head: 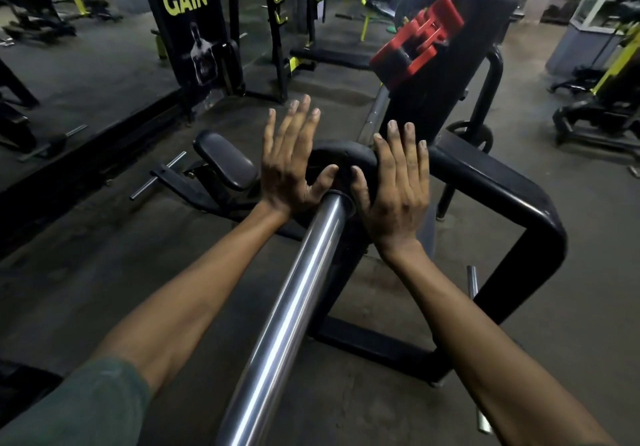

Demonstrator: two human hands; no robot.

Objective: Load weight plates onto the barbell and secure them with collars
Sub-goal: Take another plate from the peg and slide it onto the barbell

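Note:
A shiny steel barbell sleeve [298, 293] runs from the bottom centre up toward the middle of the head view. A black weight plate [341, 158] sits on it at the far end of the sleeve. My left hand [289, 161] and my right hand [398, 186] lie flat against the plate's near face, one on each side of the sleeve, fingers spread and pointing up. Two red collars [420, 42] rest on the black padded bench [485, 30] behind the plate. The thinner bar shaft [372, 116] continues beyond the plate.
A black tubular rack frame [502, 189] bends around the right side of the bar. A small padded seat [225, 161] with pegs stands on the floor to the left. Another plate [471, 132] leans behind the frame. Black and yellow machines line the back.

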